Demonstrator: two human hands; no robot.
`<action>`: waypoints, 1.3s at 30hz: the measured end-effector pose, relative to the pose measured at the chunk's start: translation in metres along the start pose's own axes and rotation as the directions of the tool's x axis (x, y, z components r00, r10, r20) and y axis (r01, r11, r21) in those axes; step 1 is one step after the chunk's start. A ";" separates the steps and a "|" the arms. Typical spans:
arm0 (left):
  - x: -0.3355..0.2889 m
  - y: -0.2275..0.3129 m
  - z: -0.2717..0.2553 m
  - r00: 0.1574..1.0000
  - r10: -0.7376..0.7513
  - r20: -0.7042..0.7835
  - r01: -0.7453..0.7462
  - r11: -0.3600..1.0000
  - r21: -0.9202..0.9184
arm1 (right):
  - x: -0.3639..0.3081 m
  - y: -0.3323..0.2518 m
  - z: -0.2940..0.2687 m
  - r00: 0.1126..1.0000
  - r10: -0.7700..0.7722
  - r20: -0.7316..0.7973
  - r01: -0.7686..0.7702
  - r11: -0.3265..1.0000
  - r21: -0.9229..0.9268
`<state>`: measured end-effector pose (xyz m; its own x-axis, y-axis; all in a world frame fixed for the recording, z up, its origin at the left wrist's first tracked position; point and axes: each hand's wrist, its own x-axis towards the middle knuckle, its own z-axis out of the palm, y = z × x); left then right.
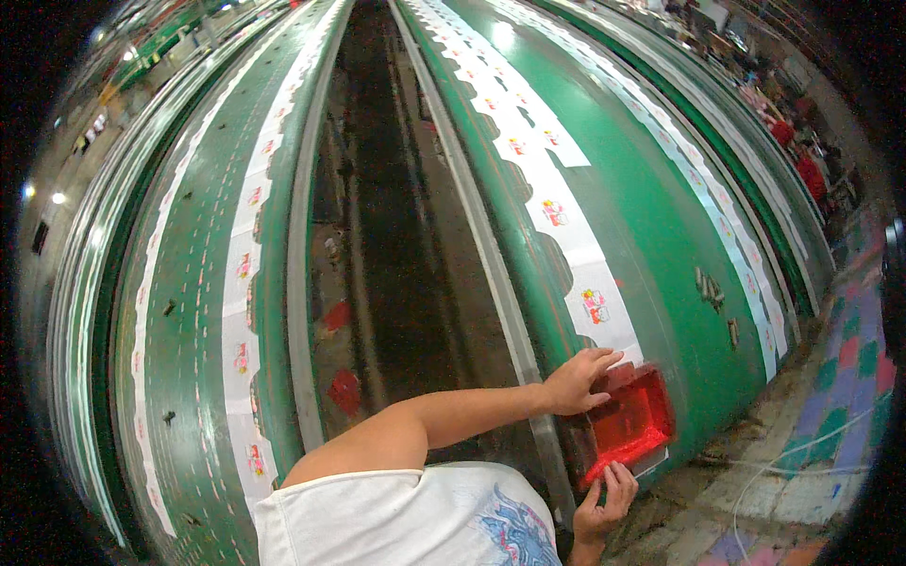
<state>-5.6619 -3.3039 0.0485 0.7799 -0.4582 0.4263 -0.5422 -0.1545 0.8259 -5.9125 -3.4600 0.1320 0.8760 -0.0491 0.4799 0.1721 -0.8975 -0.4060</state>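
A red rectangular printing frame [645, 407], shallow and tray-like with a shiny red inside, lies over the near end of a white cut strip [555, 215] on the green table. My left hand [574, 381] reaches across from the left and grips the frame's far left corner, thumb and fingers on either side of the edge. At the near edge my right hand [609, 502] holds the rim with bent fingers. Small red and yellow prints repeat along the strip beyond the frame. The part under the frame is hidden.
The long green table [651, 236] has a metal rail [500, 274] along its left edge, beside a dark gap. Small dark cylinders [708, 289] lie on its right part. Across the gap, another green table [198, 311] carries printed white strips. A pale cable [755, 476] crosses the floor.
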 end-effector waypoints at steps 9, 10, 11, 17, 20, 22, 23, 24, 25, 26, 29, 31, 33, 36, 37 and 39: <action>-0.040 0.031 -0.102 0.906 0.058 -0.419 0.034 0.977 0.209 | 0.051 0.019 0.003 0.974 -0.222 -0.045 0.226 0.968 0.110; -0.049 0.030 -0.113 0.889 0.062 -0.453 0.049 0.972 0.229 | 0.060 0.022 0.005 0.968 -0.248 -0.043 0.252 0.960 0.124; -0.061 0.029 -0.123 0.863 0.060 -0.502 0.064 0.972 0.227 | 0.071 0.024 0.009 0.952 -0.301 -0.058 0.307 0.940 0.149; -0.133 0.013 -0.192 0.734 -0.009 -0.679 0.252 0.932 0.261 | 0.139 -0.005 0.034 0.871 -0.488 -0.060 0.487 0.838 0.246; -0.166 0.008 -0.237 0.658 -0.001 -0.753 0.323 0.904 0.281 | 0.182 -0.046 0.057 0.820 -0.572 -0.018 0.551 0.780 0.296; -0.187 0.005 -0.267 0.599 0.030 -0.800 0.341 0.895 0.288 | 0.208 -0.086 0.084 0.768 -0.636 -0.067 0.620 0.715 0.324; -0.198 0.003 -0.280 0.566 0.029 -0.824 0.354 0.894 0.275 | 0.219 -0.107 0.098 0.738 -0.670 -0.077 0.650 0.676 0.348; -0.208 0.000 -0.292 0.531 0.048 -0.846 0.378 0.880 0.287 | 0.230 -0.127 0.109 0.703 -0.706 -0.088 0.680 0.631 0.373; -0.217 -0.003 -0.301 0.485 0.026 -0.874 0.380 0.894 0.238 | 0.236 -0.147 0.118 0.670 -0.740 -0.065 0.699 0.599 0.390; -0.225 -0.006 -0.308 0.434 0.006 -0.901 0.376 0.908 0.187 | 0.240 -0.166 0.128 0.632 -0.774 -0.050 0.719 0.561 0.411; -0.253 -0.010 -0.327 0.383 0.031 -0.923 0.417 0.886 0.203 | 0.256 -0.220 0.158 0.485 -0.874 -0.034 0.767 0.406 0.496; -0.268 -0.007 -0.333 0.353 0.026 -0.935 0.454 0.869 0.196 | 0.264 -0.248 0.175 0.409 -0.912 -0.034 0.777 0.329 0.536; -0.279 -0.002 -0.338 0.314 0.027 -0.949 0.453 0.874 0.175 | 0.272 -0.268 0.194 0.369 -0.929 -0.026 0.759 0.285 0.585; -0.295 0.010 -0.341 0.264 0.071 -0.962 0.530 0.823 0.206 | 0.283 -0.289 0.225 0.312 -0.949 -0.040 0.730 0.213 0.649; -0.299 0.013 -0.338 0.220 0.052 -0.974 0.540 0.825 0.166 | 0.286 -0.297 0.236 0.288 -0.957 -0.046 0.714 0.183 0.676; -0.306 0.017 -0.333 0.166 0.050 -0.985 0.655 0.741 0.148 | 0.290 -0.312 0.262 0.205 -0.977 -0.059 0.653 0.092 0.752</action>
<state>-5.8061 -2.8748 0.0546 0.4104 0.7781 0.4756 0.0629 -0.5444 0.8364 -5.5945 -3.0792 0.1938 -0.0150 0.8411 0.5407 0.9264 0.2151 -0.3090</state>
